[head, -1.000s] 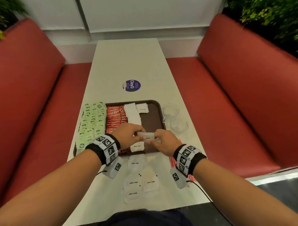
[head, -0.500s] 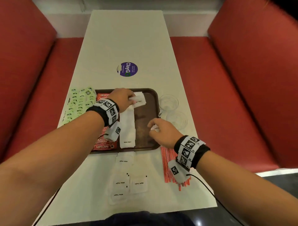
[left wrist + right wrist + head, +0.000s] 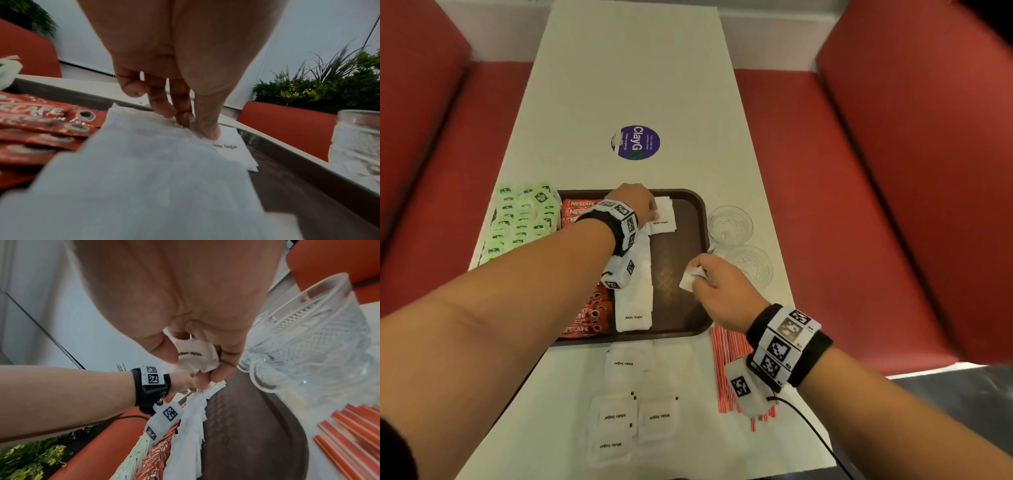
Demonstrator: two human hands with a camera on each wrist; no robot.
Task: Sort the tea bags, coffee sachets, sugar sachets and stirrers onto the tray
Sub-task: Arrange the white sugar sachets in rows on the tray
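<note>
A: White counter [image 3: 592, 78] first, with the brown tray [image 3: 690, 205] at our twelve o'clock. Half a second back our left hand [image 3: 635, 202] was already up at the tray's far end; it's still there, fingers [image 3: 206, 131] pressing down the top of the sugar column [image 3: 635, 298] beside the far sugar sachet [image 3: 664, 214]. The hand looks extended, holding nothing.

B: And our right hand [image 3: 717, 291], at two o'clock?

A: It hasn't let go: fingers curled round one crumpled sachet [image 3: 194, 356] above the tray's right side, just beside the glasses [image 3: 729, 224].

B: So we judge the sugar row is still being built, with this sachet next.

A: Coffee sachets [image 3: 585, 317] lie at eleven o'clock on the tray, tea bags [image 3: 524, 219] left of them at ten. Loose sugar sachets [image 3: 631, 419] wait at six o'clock, stirrers [image 3: 726, 363] at four, both off the tray.
</note>
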